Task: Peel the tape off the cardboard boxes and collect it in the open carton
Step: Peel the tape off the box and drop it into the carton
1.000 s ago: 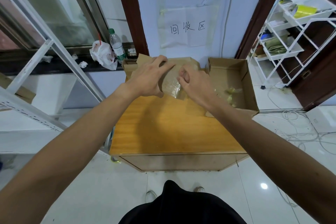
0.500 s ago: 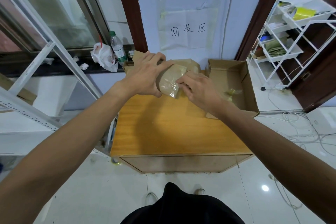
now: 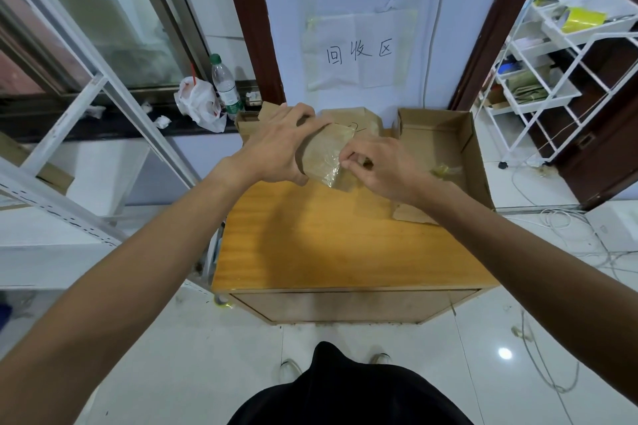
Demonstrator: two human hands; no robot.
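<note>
My left hand (image 3: pixel 279 145) grips a small brown cardboard box (image 3: pixel 322 148) and holds it tilted above the back of the wooden table (image 3: pixel 345 245). Clear tape (image 3: pixel 333 173) hangs loose from the box's lower right corner. My right hand (image 3: pixel 379 162) pinches that tape between thumb and fingers. To the right stands the open carton (image 3: pixel 473 145), with a small wad of yellowish tape (image 3: pixel 443 170) inside it. More flattened cardboard (image 3: pixel 348 115) lies behind my hands against the wall.
A plastic bottle (image 3: pixel 224 86) and a white bag (image 3: pixel 196 103) sit on the window ledge at the left. A white wire shelf (image 3: pixel 559 79) stands at the right. Cables (image 3: pixel 569 228) lie on the tiled floor beside the table.
The box has been lifted and turned more upright in my left hand. My right hand has shifted to the box's lower right corner and pulled tape away from it.
</note>
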